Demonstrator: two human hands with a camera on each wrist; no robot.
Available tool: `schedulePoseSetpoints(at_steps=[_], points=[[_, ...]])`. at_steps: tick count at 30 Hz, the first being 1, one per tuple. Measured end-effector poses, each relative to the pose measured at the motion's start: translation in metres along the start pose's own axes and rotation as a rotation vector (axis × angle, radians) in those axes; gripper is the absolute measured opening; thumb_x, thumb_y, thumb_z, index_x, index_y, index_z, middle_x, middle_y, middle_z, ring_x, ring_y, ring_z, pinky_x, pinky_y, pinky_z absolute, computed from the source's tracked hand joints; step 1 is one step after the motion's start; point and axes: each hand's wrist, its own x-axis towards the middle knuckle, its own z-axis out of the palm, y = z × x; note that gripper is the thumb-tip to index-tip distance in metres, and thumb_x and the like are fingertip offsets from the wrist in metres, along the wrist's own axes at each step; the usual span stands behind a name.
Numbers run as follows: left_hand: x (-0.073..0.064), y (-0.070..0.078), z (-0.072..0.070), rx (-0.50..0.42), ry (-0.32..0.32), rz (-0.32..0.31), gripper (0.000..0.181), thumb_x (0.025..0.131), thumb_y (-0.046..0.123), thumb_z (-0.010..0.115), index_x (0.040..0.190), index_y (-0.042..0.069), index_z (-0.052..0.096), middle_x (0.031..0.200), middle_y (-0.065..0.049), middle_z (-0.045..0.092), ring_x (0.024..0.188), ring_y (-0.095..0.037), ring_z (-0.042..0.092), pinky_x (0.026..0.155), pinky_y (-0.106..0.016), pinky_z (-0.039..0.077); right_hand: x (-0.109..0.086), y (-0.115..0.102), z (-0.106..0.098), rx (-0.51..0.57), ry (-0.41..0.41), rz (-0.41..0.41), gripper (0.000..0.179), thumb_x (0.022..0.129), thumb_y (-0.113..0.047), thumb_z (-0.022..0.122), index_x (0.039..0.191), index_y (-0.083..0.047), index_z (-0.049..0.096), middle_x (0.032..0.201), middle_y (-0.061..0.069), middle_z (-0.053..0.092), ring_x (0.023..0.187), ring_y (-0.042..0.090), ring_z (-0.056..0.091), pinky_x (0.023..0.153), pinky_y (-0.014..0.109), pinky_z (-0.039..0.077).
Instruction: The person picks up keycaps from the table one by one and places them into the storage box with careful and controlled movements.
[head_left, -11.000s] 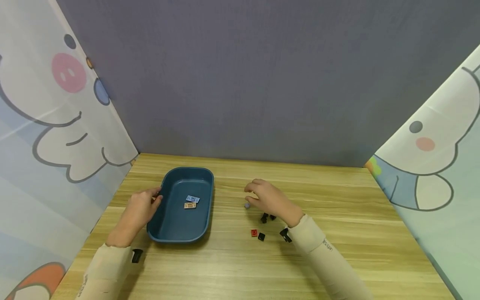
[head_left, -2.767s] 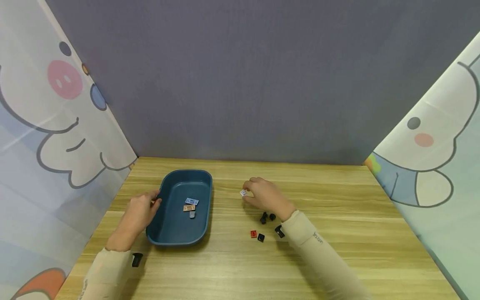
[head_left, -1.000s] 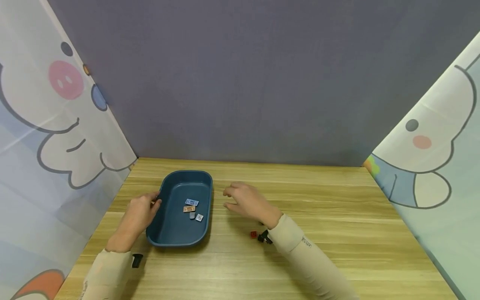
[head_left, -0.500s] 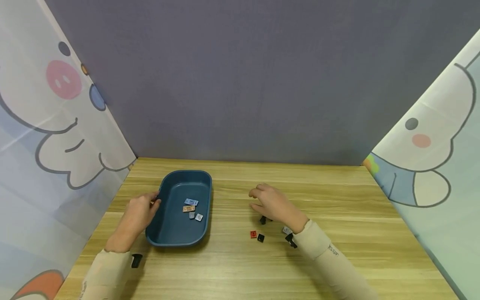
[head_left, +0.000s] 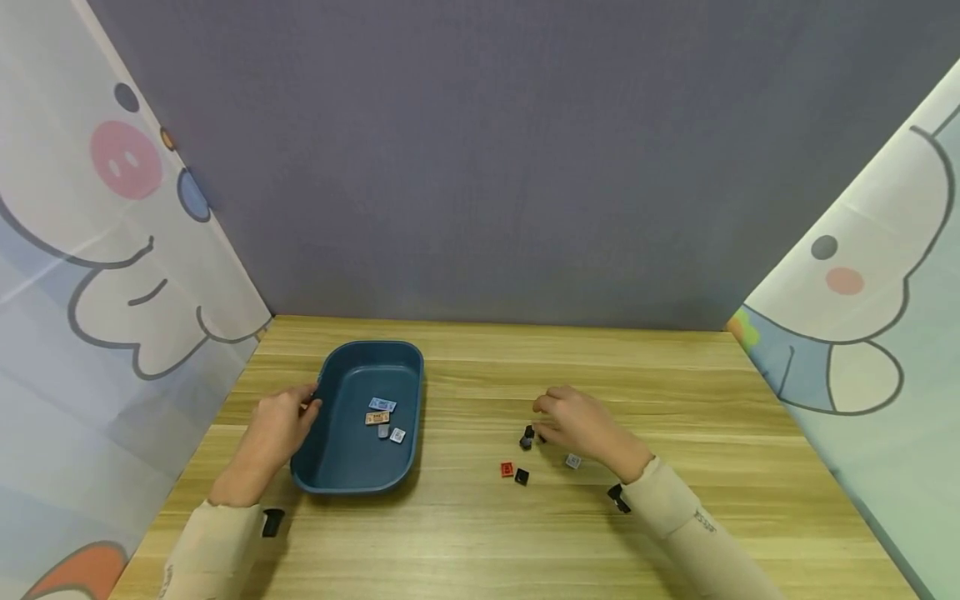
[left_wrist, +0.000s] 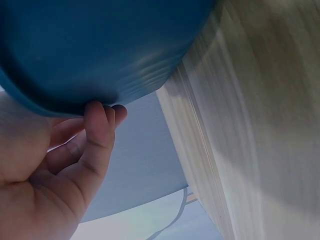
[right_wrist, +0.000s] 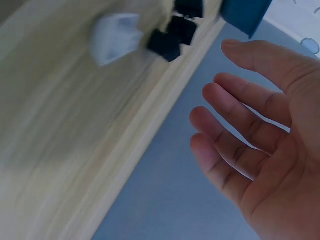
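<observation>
My left hand (head_left: 276, 427) grips the left rim of a blue plastic bin (head_left: 330, 467); the left wrist view shows its fingers (left_wrist: 97, 127) bent against the outer wall below the rim. Inside the bin lie a light-blue printed piece (head_left: 383, 404), an orange printed piece (head_left: 377, 417), a small pale grey piece (head_left: 383, 431) and a white square piece (head_left: 397, 435). My right hand (head_left: 585, 423) hovers above the table, fingers apart and nothing held. Small black pieces (head_left: 527, 442) lie by its fingertips, and a white square piece (head_left: 573, 461) lies below the hand.
Nearer the front of the wooden table (head_left: 465, 542) lie a red square piece (head_left: 507, 469) and a black cube-like piece (head_left: 522, 476). A dark grey panel (head_left: 480, 167) stands behind the table, with cartoon-printed curtains (head_left: 840, 358) on both sides.
A pale grey piece and a white square piece have come into the bin. My right hand has moved from beside the bin right and towards me, uncovering another white piece. My left hand stays.
</observation>
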Motion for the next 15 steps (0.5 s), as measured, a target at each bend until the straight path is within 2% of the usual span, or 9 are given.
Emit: schedulePoseSetpoints(at_steps=[6, 15], points=[[0.0, 0.001, -0.001, -0.005, 0.006, -0.01, 0.025, 0.086, -0.007, 0.071, 0.108, -0.017, 0.068, 0.084, -0.027, 0.069, 0.064, -0.036, 0.067, 0.053, -0.047, 0.054, -0.01, 0.007, 0.007, 0.015, -0.059, 0.017, 0.029, 0.086, -0.019, 0.082, 0.109, -0.006, 0.072, 0.1, 0.005, 0.067, 0.086, 0.021, 0.063, 0.069, 0.035, 0.056], [0.0, 0.002, -0.002, -0.012, -0.009, -0.021, 0.026, 0.086, -0.006, 0.071, 0.109, -0.017, 0.067, 0.082, -0.026, 0.069, 0.067, -0.037, 0.068, 0.054, -0.049, 0.054, -0.012, 0.013, 0.015, 0.01, -0.107, 0.005, 0.034, 0.081, -0.017, 0.085, 0.11, -0.006, 0.071, 0.102, 0.006, 0.067, 0.089, 0.021, 0.064, 0.076, 0.036, 0.057]])
